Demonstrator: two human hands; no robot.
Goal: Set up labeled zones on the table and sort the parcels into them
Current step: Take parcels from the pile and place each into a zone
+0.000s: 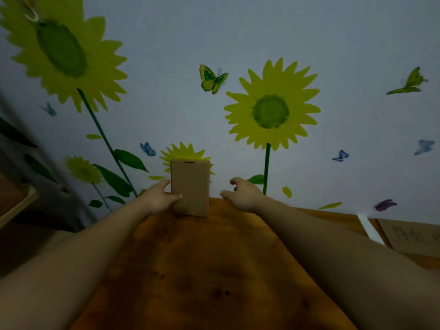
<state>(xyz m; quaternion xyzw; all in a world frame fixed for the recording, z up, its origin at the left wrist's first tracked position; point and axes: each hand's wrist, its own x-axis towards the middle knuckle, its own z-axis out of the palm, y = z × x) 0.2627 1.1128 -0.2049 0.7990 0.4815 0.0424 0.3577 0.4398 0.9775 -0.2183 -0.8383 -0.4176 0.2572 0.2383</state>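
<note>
A cardboard parcel was held upright at the table's far edge, gripped by the left hand. The right hand was kept loosely open just to its right, empty, not touching.

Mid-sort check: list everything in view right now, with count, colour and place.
box: one, brown cardboard, upright at the table's far edge
table: one, orange-brown wood, under both arms
cardboard sheet: one, brown with faint writing, flat at far right
white strip: one, white, just left of the sheet
sunflower stickers: four, yellow-green, on the wall
butterfly stickers: several, green, blue, purple, on the wall
left hand: one, grips the box's left side, thumb on its front
right hand: one, fingers relaxed, right of the box, not touching
</note>
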